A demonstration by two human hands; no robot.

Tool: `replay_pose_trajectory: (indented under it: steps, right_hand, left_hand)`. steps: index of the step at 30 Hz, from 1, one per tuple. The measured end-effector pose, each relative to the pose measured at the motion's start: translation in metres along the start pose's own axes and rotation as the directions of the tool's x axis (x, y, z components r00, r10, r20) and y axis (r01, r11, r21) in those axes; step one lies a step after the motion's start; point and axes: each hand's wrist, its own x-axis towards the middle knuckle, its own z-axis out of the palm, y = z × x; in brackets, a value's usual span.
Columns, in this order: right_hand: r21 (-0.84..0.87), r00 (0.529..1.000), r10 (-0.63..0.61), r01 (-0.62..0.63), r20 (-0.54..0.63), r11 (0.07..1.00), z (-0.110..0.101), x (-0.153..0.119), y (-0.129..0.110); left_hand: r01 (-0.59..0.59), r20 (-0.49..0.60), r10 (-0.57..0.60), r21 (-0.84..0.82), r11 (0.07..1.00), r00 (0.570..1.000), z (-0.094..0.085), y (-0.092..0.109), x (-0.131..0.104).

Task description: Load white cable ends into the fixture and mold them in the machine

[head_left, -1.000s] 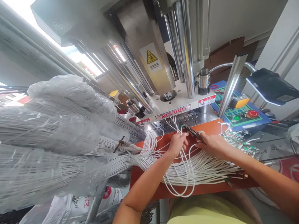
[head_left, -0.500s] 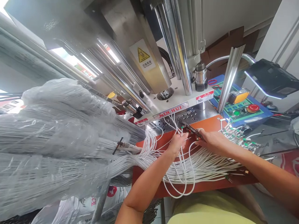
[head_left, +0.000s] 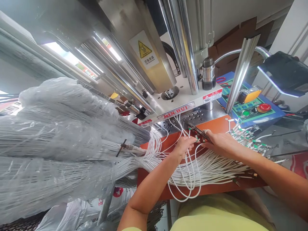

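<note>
The fingers point(head_left: 192, 140) of the left hand point(head_left: 184, 146) pinched a small green connector point(head_left: 196, 139) above the orange counter point(head_left: 219, 126) before the machine point(head_left: 163, 72), while the right hand point(head_left: 218, 142) gripped a dark slender tool point(head_left: 200, 132) near white cables point(head_left: 209, 168).

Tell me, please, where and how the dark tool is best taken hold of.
Probably by its near end, coming from the right. The dark tool is long and slim and slants, its far end toward the press, its near end toward the right, where the right hand grips it. The left hand and white cables are on its left.
</note>
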Motion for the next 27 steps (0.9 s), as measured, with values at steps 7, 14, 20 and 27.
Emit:
replay_pose_trajectory:
  steps: [7,14,20,27]
  right_hand:
    - [-0.003,1.0,-0.008,0.008,-0.007,1.0,0.001,0.001,0.0]
    - [0.008,0.999,-0.023,0.024,-0.042,1.0,0.007,0.002,0.002]
    - [-0.037,0.995,-0.02,0.016,-0.095,0.999,0.015,0.003,0.001]
    - [-0.032,0.996,0.0,-0.003,-0.092,0.999,0.017,0.004,-0.002]
  left_hand:
    - [-0.008,0.043,0.008,-0.006,1.0,0.999,0.006,0.003,0.004]
    - [0.012,0.047,-0.011,-0.014,1.0,0.999,0.008,0.006,0.003]
    - [-0.002,-0.009,0.002,-0.049,0.999,1.0,0.008,0.002,0.011]
    - [0.065,0.015,-0.063,-0.104,0.992,0.998,0.009,0.004,0.017]
